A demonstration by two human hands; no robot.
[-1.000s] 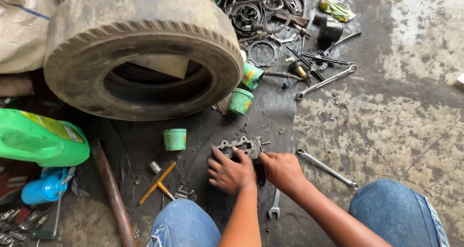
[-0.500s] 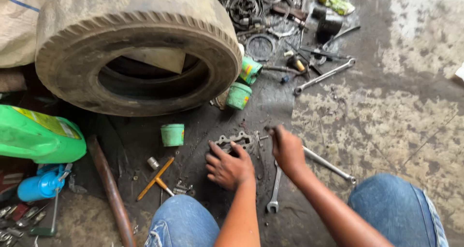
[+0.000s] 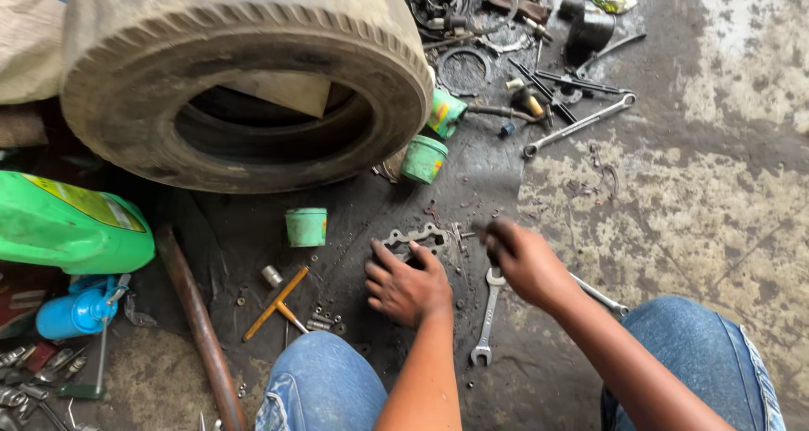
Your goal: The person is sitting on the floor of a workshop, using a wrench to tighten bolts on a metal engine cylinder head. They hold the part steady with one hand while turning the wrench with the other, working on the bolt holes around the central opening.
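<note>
Left hand (image 3: 408,286) spread flat, pressing the metal gasket plate (image 3: 411,239) on the oily floor | right hand (image 3: 521,261) blurred, fingers curled, hold unclear, above spanner (image 3: 487,316) | green cup (image 3: 306,226) | tyre (image 3: 244,85) beyond

The left hand (image 3: 409,288) rests on the near edge of a metal plate (image 3: 415,237), with a cup (image 3: 305,226) to its left and a tyre (image 3: 244,85) beyond. The right hand (image 3: 524,262) hovers just right of the plate, above a spanner (image 3: 487,321).
</note>
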